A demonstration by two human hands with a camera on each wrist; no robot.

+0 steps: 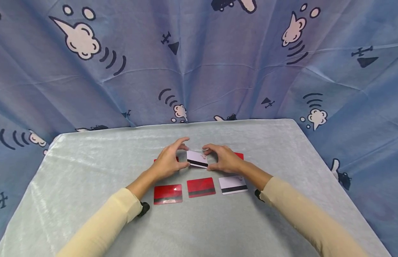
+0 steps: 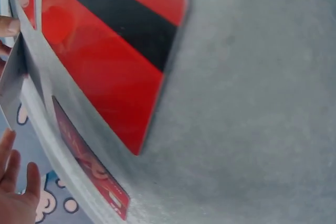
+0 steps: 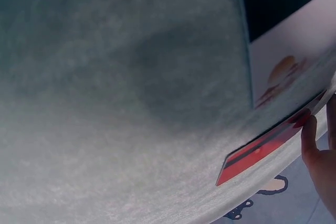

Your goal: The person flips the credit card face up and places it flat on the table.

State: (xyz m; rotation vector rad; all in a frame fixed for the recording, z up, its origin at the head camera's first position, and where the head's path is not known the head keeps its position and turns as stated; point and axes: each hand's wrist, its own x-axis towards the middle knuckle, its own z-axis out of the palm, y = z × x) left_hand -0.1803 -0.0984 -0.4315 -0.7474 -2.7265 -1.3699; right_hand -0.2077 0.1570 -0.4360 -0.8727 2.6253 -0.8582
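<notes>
A white card point(image 1: 197, 159) with a black stripe is held tilted up off the table, between both hands. My left hand point(image 1: 168, 159) grips its left side, thumb at the lower corner and fingers bent at the upper one. My right hand point(image 1: 226, 158) holds the opposite side with thumb and bent fingers. Edge-on, the white card point(image 2: 11, 85) shows in the left wrist view, a fingertip at its lower end. Partly covered by the hands are a red card point(image 1: 155, 160) behind the left and another red card point(image 1: 239, 155) behind the right.
Nearer the person lie a left red card point(image 1: 168, 192), a middle red card point(image 1: 200, 185) and a white striped card point(image 1: 232, 181) in a row. A pale cloth covers the table point(image 1: 90, 171). Behind it hangs a blue patterned curtain point(image 1: 199, 85).
</notes>
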